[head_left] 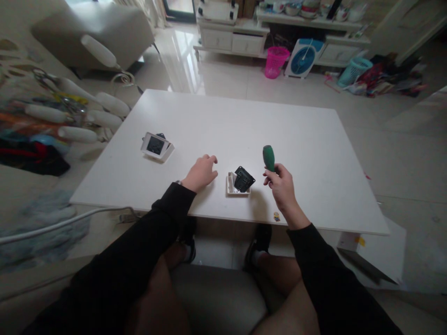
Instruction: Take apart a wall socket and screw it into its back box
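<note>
In the head view, my right hand (279,184) grips a screwdriver by its lower part, with the green handle (268,158) pointing up and away; its shaft and tip are hidden by my fingers. My left hand (201,173) is over the table, fingers apart and slightly bent, holding nothing. Between my hands is a small white box-shaped housing (238,191), and a black plastic plate (245,179) stands tilted inside it. A second white housing (164,151), with a white frame and black parts leaning on it, lies further off to the left.
Both housings rest on a white table (296,135), with a small sticker (276,216) near its front edge. A white cable (87,214) runs past the left side. Beyond stand a pink basket (275,60), a blue fan (301,59) and a grey sofa (94,32).
</note>
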Tool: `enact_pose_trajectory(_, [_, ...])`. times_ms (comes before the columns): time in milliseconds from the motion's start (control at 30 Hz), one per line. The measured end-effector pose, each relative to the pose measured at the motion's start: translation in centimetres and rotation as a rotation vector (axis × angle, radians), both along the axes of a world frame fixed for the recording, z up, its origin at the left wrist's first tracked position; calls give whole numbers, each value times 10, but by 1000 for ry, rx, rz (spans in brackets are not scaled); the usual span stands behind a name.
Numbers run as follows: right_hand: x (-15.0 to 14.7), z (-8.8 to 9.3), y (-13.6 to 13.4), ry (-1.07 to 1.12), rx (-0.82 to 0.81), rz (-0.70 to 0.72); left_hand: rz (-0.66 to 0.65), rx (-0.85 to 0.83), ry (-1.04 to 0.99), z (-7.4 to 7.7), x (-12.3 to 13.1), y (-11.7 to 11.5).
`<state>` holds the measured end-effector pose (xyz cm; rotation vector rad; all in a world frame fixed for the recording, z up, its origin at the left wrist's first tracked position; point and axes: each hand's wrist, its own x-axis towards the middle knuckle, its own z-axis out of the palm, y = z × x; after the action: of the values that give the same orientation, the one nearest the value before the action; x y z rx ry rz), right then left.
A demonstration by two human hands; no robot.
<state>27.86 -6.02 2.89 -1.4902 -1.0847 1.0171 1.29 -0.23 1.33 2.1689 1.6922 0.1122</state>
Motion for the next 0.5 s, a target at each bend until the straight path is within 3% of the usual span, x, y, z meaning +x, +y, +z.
enact_pose_trajectory(100, [0,0,0,-3,3,1,72,-262,269,-3,-18,-2])
enact_pose_trajectory(267, [0,0,0,3,-1,1,13,-247,315,-10,-28,-10])
enact_pose_trajectory(400, [1,-1,1,0,-2,-2,63,-110,140,-3,-26,-4])
enact_pose_trajectory(500, [0,0,1,-2,5,-7,41,65,-247,10,-15,0])
